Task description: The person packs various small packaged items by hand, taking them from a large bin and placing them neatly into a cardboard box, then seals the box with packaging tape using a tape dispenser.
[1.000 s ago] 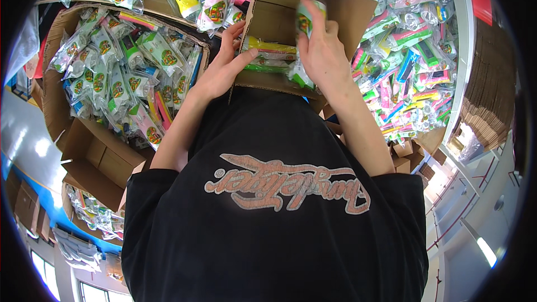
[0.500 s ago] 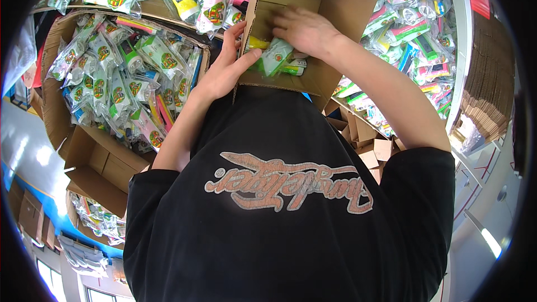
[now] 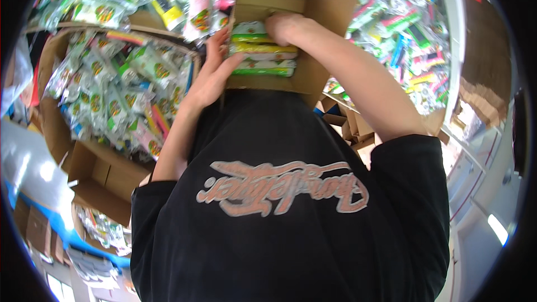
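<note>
An open cardboard box (image 3: 316,75) stands in front of my chest. Inside lie several clear plastic packets (image 3: 265,55) with green, yellow and white contents, stacked in rows toward the box's near left. My left hand (image 3: 210,75) grips the box's left wall, its thumb over the edge and its fingers on the outer side. Reaching into the box from the right, my right hand (image 3: 284,29) touches the right end of the farthest packets. Its fingers are bent down and blurred, mostly hidden, so whether it grips a packet does not show.
On the left stands a large carton (image 3: 51,72) full of similar packets, with a small open box (image 3: 103,176) below it. More loose packets (image 3: 400,27) fill a white-edged bin on the right. Small cardboard boxes (image 3: 352,125) lie beside my right arm.
My right hand has shifted slightly left and lower in the box. The green-labelled packet that lay askew by it now lies in line with the others. Box and left hand have moved a little left.
</note>
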